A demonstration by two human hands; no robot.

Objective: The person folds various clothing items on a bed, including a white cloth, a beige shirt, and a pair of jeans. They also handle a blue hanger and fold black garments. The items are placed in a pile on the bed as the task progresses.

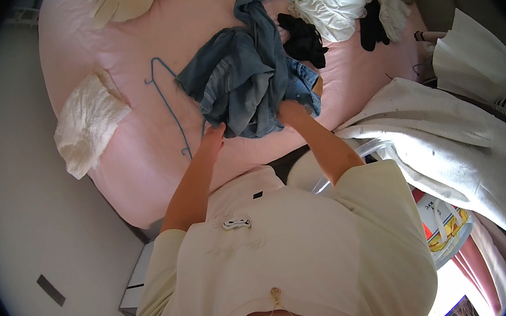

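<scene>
A crumpled pair of blue denim jeans (pixel 245 80) lies on the pink bed sheet (pixel 153 177) before me. My right hand (pixel 293 113) grips the denim at its near right edge, beside a lighter blue denim part with a tan patch. At the near left edge of the denim is my left hand (pixel 215 138), its fingertips at the cloth; whether they close on it is not plain. A blue wire hanger (pixel 168 102) lies just left of the jeans, partly hidden under them. A black garment (pixel 303 39) rests against their right side.
White garments (pixel 331 1) and a black sock (pixel 371 25) lie at the far right of the bed. A cream cloth (pixel 90 124) is at the left edge, near the wall (pixel 26 158). A plush toy (pixel 125 2) lies at the far side; a pale draped cloth (pixel 440 138) hangs at right.
</scene>
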